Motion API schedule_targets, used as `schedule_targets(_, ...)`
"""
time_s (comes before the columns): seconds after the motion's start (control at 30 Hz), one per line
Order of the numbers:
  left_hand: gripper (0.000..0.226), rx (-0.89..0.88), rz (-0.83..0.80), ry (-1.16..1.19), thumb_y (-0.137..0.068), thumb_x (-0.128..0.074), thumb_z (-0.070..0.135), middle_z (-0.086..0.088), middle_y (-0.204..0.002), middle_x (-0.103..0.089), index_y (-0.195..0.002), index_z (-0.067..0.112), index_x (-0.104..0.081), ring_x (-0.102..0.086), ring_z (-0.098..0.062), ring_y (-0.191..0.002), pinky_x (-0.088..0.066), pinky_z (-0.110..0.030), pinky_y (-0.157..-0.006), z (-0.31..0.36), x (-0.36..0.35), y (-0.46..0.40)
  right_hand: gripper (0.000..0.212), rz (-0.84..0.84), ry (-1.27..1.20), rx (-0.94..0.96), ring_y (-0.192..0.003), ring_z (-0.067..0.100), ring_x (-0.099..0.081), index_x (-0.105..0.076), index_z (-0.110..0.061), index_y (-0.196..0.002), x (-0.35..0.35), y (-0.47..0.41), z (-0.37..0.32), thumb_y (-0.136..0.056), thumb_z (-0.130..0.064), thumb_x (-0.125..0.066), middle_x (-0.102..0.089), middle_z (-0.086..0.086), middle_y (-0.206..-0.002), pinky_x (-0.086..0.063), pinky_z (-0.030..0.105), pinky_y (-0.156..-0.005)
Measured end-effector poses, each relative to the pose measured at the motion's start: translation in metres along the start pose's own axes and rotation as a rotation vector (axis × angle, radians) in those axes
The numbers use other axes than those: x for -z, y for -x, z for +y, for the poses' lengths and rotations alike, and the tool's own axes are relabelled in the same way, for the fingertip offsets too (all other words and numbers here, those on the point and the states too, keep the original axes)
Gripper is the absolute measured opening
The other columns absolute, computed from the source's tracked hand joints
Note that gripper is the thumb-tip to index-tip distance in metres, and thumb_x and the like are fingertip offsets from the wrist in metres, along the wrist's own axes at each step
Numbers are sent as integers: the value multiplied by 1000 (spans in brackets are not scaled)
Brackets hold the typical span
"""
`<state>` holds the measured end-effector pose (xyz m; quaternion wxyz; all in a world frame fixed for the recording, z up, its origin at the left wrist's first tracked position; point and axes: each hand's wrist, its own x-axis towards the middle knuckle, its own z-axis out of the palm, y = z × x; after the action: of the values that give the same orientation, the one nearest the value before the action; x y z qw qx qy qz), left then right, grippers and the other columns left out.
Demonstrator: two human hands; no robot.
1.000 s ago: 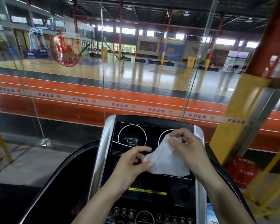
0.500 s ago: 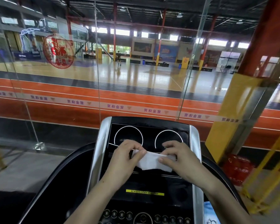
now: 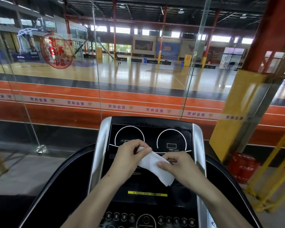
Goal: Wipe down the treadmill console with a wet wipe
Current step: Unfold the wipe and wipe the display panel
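The treadmill console (image 3: 152, 127) is a black panel with silver side rails, two white dial rings at the top and a row of round buttons at the bottom. A white wet wipe (image 3: 152, 165), folded into a long strip, hangs in the air just above the panel's middle. My left hand (image 3: 128, 157) pinches its upper left end. My right hand (image 3: 179, 167) pinches it near the middle, with the lower right end hanging free. Whether the wipe touches the panel I cannot tell.
Black curved handrails (image 3: 56, 183) flank the console. A glass wall (image 3: 95, 71) stands right behind it, with a sports hall beyond. A yellow and red pillar (image 3: 234, 112), a red container (image 3: 242, 167) and yellow railings (image 3: 276, 175) are at the right.
The wipe went from a spread sheet to a narrow folded strip. Both hands dropped lower over the panel, and the strip now slants down to the right.
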<state>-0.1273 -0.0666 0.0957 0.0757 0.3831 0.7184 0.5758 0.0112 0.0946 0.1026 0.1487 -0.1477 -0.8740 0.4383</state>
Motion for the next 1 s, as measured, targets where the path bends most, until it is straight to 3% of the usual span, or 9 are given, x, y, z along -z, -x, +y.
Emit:
schedule_targets(0.07,14,4,-11,-19,-95,-75,26,14,-87,-73,-83,33,-75,-64,-2,-80,-45,-17,-73,-2,-2,3,16,46,-57,-67,-67,16,-67,-78,-20,-79,-2,-2,5,-94,-26,-77,-76,4,-76,-47,27,-65)
schedule_targets(0.2,11,-8,-16,-47,-95,-75,25,17,-90,-75,-86,31,-77,-67,-2,-88,-47,-14,-77,-4,-11,12,16,120,-259,-142,-80,4,-74,-85,-22,-85,-5,-1,6,-96,-16,-75,-82,-3,-85,-51,11,-68)
schedule_targets(0.3,8,-43,39,-28,-94,-77,21,17,-91,-76,-90,28,-79,-69,-2,-90,-48,-13,-77,-5,-22,19,23,185,-466,-146,-97,12,-78,-86,-21,-97,-12,1,4,-98,-8,-67,-83,0,-97,-61,27,-88)
schedule_targets(0.4,6,-121,90,-83,-93,-78,24,22,-101,-75,-94,30,-80,-69,0,-104,-49,-15,-88,-11,-34,23,25,217,-659,-156,-103,26,-78,-83,-17,-109,-20,1,6,-100,-6,-63,-82,10,-106,-62,45,-94)
schedule_targets(0.57,19,-198,99,-311,-93,-72,46,31,-131,-66,-110,40,-79,-53,9,-127,-44,-33,-110,-23,-46,22,34,183,-899,-171,-113,29,-74,-80,-11,-118,-27,-2,7,-104,-3,-51,-78,19,-117,-58,37,-93)
schedule_targets(0.67,33,-208,29,-434,-97,-66,51,40,-145,-47,-129,43,-70,-34,13,-138,-30,-28,-112,-28,-49,22,30,147,-997,-145,-112,32,-72,-78,-6,-120,-28,-4,6,-104,-16,-55,-76,23,-119,-55,38,-93)
schedule_targets(0.73,33,-210,4,-472,-99,-61,55,39,-151,-42,-130,46,-69,-30,9,-144,-27,-28,-113,-31,-47,23,30,139,-987,-99,-108,29,-73,-78,-5,-118,-30,-5,7,-102,-24,-60,-76,22,-117,-53,39,-94)
schedule_targets(0.87,41,-188,-64,-526,-102,-46,63,36,-161,-32,-137,49,-61,-16,6,-153,-18,-29,-118,-32,-37,27,26,186,-956,-73,-105,26,-75,-76,-5,-123,-38,-10,7,-105,-15,-60,-78,20,-115,-58,31,-88)
schedule_targets(1.0,56,-170,0,-507,-98,-34,71,32,-161,-34,-142,46,-59,-16,7,-154,-18,-31,-123,-41,-8,27,22,351,-1040,-179,-102,28,-77,-75,-1,-119,-47,-33,8,-105,-8,-60,-79,19,-112,-61,37,-84)
